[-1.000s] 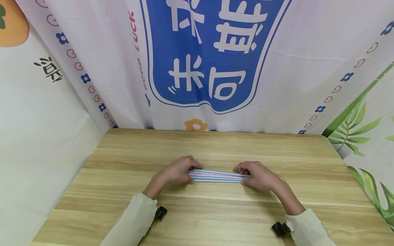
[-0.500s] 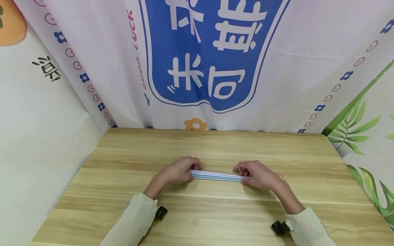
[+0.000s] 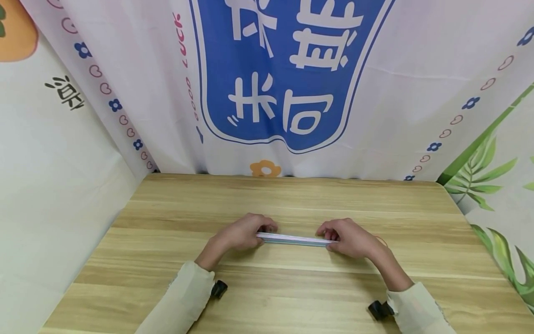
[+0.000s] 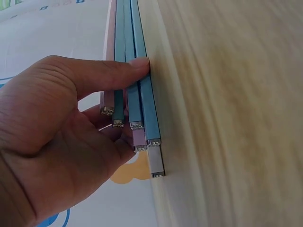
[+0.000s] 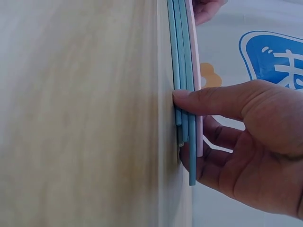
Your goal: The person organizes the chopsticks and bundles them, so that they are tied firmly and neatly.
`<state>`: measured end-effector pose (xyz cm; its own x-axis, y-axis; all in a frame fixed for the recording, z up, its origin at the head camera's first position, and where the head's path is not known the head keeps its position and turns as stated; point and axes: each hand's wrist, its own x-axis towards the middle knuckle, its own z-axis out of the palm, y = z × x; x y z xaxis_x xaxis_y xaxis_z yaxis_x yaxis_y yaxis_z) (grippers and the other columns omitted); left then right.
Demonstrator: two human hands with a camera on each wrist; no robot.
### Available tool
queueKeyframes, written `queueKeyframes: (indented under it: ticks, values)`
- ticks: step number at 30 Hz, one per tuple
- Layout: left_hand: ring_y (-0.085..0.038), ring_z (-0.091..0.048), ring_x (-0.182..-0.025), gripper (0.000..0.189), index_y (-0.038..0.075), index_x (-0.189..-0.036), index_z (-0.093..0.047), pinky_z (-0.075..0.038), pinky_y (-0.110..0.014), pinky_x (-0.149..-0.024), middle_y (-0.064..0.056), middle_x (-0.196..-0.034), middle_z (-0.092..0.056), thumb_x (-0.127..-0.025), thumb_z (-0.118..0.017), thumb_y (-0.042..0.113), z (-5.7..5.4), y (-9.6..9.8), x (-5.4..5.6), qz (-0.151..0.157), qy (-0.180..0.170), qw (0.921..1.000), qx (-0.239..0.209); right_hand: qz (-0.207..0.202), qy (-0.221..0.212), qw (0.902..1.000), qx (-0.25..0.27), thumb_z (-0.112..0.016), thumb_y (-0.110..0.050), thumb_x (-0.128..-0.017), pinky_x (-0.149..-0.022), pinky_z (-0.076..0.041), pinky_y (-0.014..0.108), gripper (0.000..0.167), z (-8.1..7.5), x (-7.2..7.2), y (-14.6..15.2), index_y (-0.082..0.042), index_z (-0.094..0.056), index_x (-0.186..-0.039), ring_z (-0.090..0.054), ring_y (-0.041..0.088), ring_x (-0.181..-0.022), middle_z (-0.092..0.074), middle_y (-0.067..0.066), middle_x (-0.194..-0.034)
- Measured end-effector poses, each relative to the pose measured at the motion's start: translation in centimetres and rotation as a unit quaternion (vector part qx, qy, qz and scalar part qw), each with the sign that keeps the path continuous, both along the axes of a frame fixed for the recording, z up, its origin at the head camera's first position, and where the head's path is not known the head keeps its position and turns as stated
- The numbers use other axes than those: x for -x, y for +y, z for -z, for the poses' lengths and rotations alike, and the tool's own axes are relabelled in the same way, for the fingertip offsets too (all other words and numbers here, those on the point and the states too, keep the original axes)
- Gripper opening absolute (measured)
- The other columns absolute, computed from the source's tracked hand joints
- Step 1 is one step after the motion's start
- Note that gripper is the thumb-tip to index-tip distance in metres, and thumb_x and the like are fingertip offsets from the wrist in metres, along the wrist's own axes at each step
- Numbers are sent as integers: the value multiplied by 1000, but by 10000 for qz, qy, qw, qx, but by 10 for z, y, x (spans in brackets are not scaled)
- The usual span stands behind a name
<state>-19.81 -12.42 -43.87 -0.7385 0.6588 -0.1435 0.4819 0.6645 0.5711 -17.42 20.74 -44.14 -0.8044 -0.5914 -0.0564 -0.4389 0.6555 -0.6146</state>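
A bundle of several chopsticks (image 3: 294, 239), blue, pink and pale, lies crosswise close over the wooden table. My left hand (image 3: 244, 232) grips the end at the left, thumb across the near side and fingers curled behind. In the left wrist view the square, patterned butts of the chopsticks (image 4: 150, 111) stick out unevenly past that thumb. My right hand (image 3: 350, 239) pinches the thin, rounded ends between thumb and fingers. The right wrist view has these chopstick tips (image 5: 192, 165) at different lengths, one blue tip reaching furthest. Behind the fingers, part of the bundle is hidden.
The wood-grain table (image 3: 292, 292) stretches around both hands. A printed curtain (image 3: 417, 93) hangs along its back edge, and a white cloth (image 3: 62, 185) hangs at the left. Black wrist cameras (image 3: 379, 310) sit below the sleeves.
The bundle looks narrower, and its visible stripes have changed from pink and blue to a pale band above blue. My left fingers have shifted slightly right; the right hand has barely moved.
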Motion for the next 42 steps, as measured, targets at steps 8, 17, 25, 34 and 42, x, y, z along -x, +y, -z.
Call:
queueKeyframes:
  ticks: [8, 17, 25, 34, 42]
  values:
    - [-18, -66, -111, 56, 7, -143, -66, -57, -39, -97, -6, -125, -73, -91, -69, -15, 0, 4, -2, -141, -126, 9997, 130, -75, 237, 9996, -150, -80, 2, -90, -77, -54, 25, 28, -1, -1, 0, -8, -81, -117, -65, 10, -91, -74, 0, -103]
    - [-14, -67, -110, 47, 11, -130, -76, -58, -39, -98, -3, -125, -76, -90, -72, -13, 0, 4, -1, -34, 141, 9998, 154, 28, 155, 9997, -180, -80, -1, -92, -75, -49, 23, 18, -1, -1, -1, -13, -83, -104, -59, 8, -87, -70, -1, -100]
    - [-12, -68, -108, 45, 12, -126, -78, -59, -38, -97, -2, -126, -78, -89, -75, -13, 0, 3, -2, -116, 99, 9998, 102, 34, 66, 10000, -20, -80, 0, -91, -73, -48, 23, 19, 1, 0, -1, -11, -78, -106, -57, 7, -82, -72, -3, -95]
    - [-13, -68, -112, 49, 12, -129, -77, -58, -38, -97, -3, -128, -77, -87, -73, -14, -1, 3, -3, -178, 69, 9998, 97, -65, -251, 9987, 430, -77, 3, -91, -81, -54, 24, 28, 7, 3, 1, -10, -78, -115, -65, 8, -90, -77, 0, -102]
    - [-12, -67, -108, 50, 13, -129, -76, -58, -38, -94, -3, -127, -77, -84, -75, -11, 0, 3, -5, -208, 70, 9997, 53, 1, -322, 9992, 256, -78, 3, -89, -78, -55, 25, 28, 6, 2, -3, -10, -78, -114, -65, 7, -89, -76, -2, -99]
